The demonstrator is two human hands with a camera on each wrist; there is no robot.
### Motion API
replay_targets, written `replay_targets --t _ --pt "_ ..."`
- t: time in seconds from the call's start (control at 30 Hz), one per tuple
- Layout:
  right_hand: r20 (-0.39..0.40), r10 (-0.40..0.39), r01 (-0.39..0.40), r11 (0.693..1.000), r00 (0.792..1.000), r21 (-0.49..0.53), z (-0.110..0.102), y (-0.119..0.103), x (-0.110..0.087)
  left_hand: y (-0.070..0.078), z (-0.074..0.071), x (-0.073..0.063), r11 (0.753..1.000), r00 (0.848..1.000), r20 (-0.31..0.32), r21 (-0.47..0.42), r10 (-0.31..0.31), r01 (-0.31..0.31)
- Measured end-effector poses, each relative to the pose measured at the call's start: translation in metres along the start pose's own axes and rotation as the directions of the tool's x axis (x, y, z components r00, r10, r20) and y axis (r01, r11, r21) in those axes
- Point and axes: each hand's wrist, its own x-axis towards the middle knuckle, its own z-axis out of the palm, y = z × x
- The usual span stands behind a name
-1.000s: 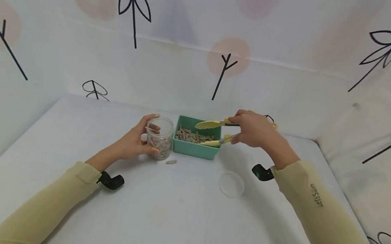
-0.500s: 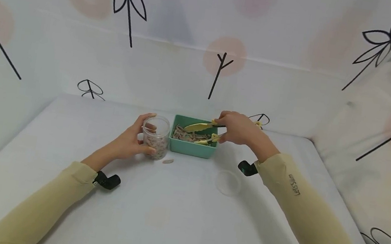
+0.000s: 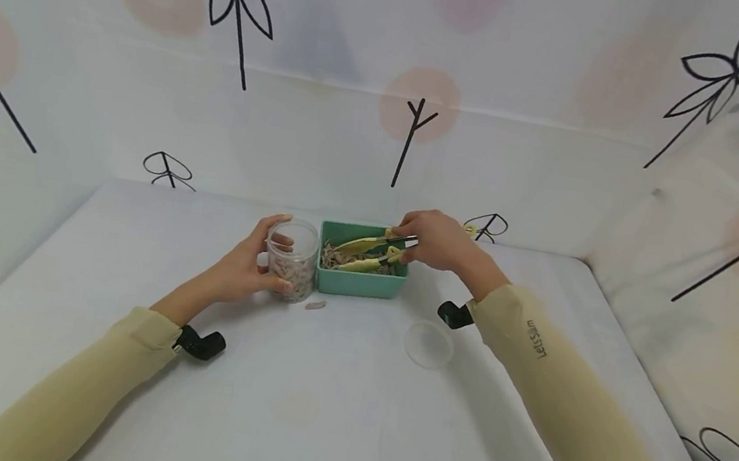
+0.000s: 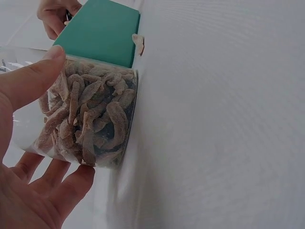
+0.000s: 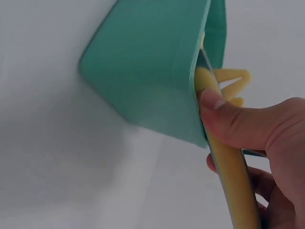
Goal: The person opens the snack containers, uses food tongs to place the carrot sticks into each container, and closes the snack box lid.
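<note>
My left hand (image 3: 243, 269) grips a clear plastic jar (image 3: 294, 248), thumb on the near side and fingers round the far side. Brownish, wrinkled dried strips (image 4: 90, 114) fill its lower part. Right beside the jar stands a green rectangular box (image 3: 362, 285) with more such strips (image 3: 333, 257) inside. From the right, my right hand (image 3: 437, 240) holds yellow-tipped tongs (image 3: 362, 245), their two tips apart and down in the box. In the right wrist view the thumb presses the yellow tongs handle (image 5: 231, 176). The box wall hides the tong tips there.
One loose strip (image 3: 315, 305) lies on the white tabletop in front of the jar. A clear round lid (image 3: 428, 345) lies flat nearer me, right of the box. A patterned cloth (image 3: 326, 138) hangs behind the table.
My right hand has moved left and a little down, bringing the tongs deeper into the box, their tips closer together. The left hand keeps its hold on the jar.
</note>
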Motion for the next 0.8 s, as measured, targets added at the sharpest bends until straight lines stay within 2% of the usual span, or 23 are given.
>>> replay_targets --t 0.3,0.57,0.8 --pt "-0.112 0.004 -0.007 1.000 0.994 -0.029 0.010 -0.007 -0.004 -0.001 -0.001 -0.001 1.000 1.000 -0.004 -0.005 -0.004 0.004" --pt "-0.145 0.043 -0.054 0.996 0.989 -0.073 0.008 -0.009 -0.013 0.001 -0.001 0.000 1.000 1.000 0.000 -0.003 -0.001 0.001" --pt "-0.183 0.053 -0.066 0.996 0.982 -0.065 0.010 -0.010 -0.017 0.001 0.000 -0.001 1.000 1.000 -0.004 0.004 -0.009 0.009"
